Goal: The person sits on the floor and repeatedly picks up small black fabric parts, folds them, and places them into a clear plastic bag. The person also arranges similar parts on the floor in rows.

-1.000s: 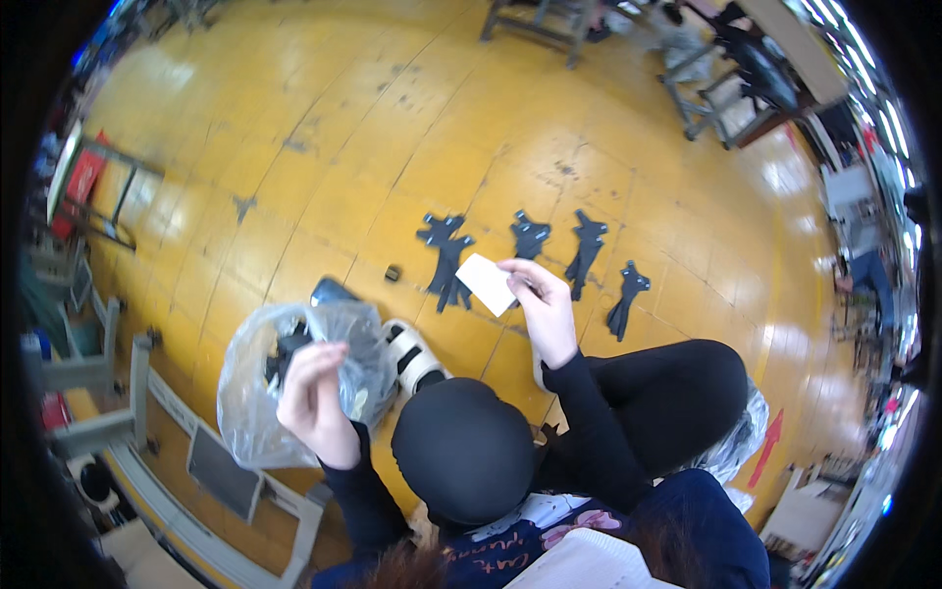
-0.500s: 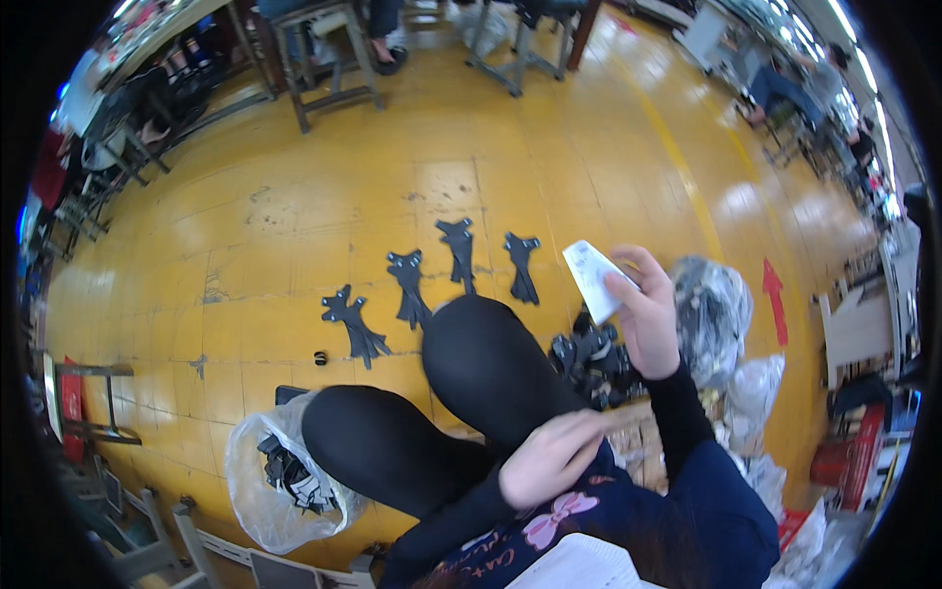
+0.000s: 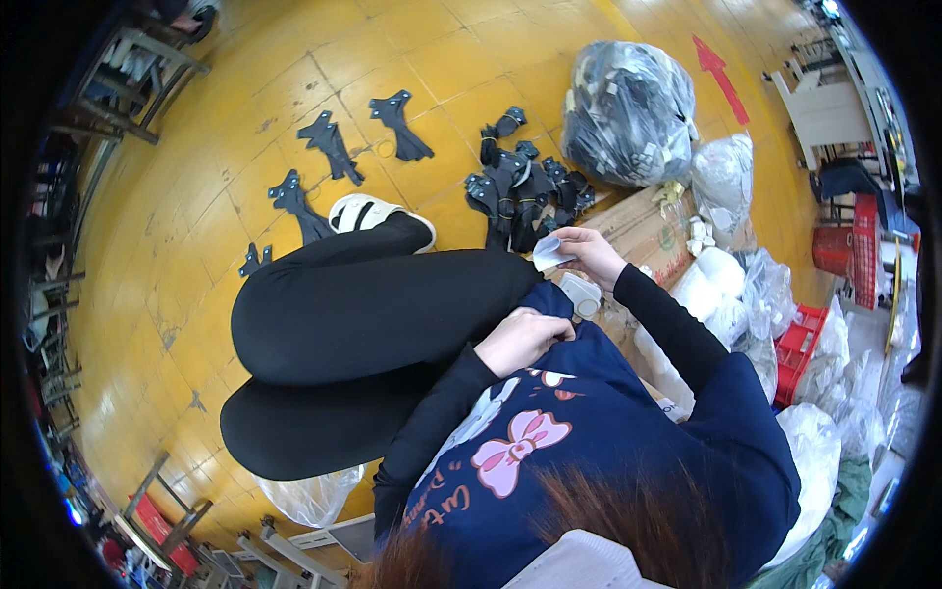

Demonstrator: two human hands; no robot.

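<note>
- White paper slip (image 3: 551, 253), lightly bent, is held up in front of the person's right hand (image 3: 592, 257), above the near end of the black pile and beside the knees.
- That right hand is nearly closed, thumb and fingertips pinching the slip's edge.
- The left hand (image 3: 520, 342) lies with fingers curled at the hem of the navy shirt (image 3: 608, 393); whether it grips anything cannot be told.
- Yellow floor tiles (image 3: 451, 69) spread across the view, shiny, scuffed with dark marks and crossed by thin joint lines.
- Four dark strap-like pieces (image 3: 331, 147) lie spaced in a bent row on this floor, the nearest partly hidden by a leg.
- A cream sandal (image 3: 378, 213) with black stripes stands near that row.
- Right of it, a heap of black pieces (image 3: 525, 191) sits on the tiles, just beside a flattened brown cardboard (image 3: 633, 231).
- A big grey plastic bag (image 3: 628, 113), stuffed full, stands past the cardboard, with a smaller clear bag (image 3: 724, 187) next to it.
- A red arrow (image 3: 721, 79) marks the floor farther right.
- Toward the right edge are a red crate (image 3: 800, 348) among pale plastic bags, and a white panelled desk (image 3: 829, 123).
- Wooden-legged furniture (image 3: 137, 69) stands at upper left.
</note>
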